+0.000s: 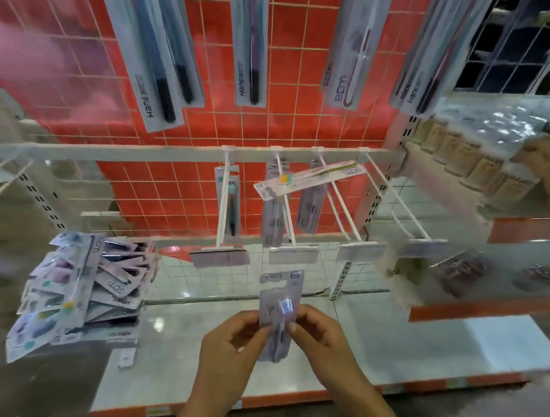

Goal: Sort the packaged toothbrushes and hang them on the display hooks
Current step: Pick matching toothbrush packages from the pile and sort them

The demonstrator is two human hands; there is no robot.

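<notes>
I hold one grey, clear-fronted toothbrush packet (278,310) upright in front of me, and both of my hands are on it. My left hand (235,340) pinches its lower left edge between thumb and curled fingers; my right hand (318,333) pinches the right edge at about the same height. So the grip is closed on the packet from both sides, low down, and the upper part stands free above my fingers.

What matters is that the packet's long axis runs straight up and away from me, with its hang-hole tab (279,279) at the top, pointing toward the row of white wire display hooks (286,209). The nearest hook front is the pale price-tag holder (293,254) just above the tab, almost in line with it; the hook behind it already carries grey packets of what looks like the same kind, and one white packet with a yellow-green brush (309,178) lies crosswise over the wires. I judge that the tab has to rise and then slide back over the hook tip.

Neither hand is plainly nearer; they flank the packet evenly. The unsorted heap of mixed toothbrush packets (79,288) lies well to my left on the white shelf (388,342).
</notes>
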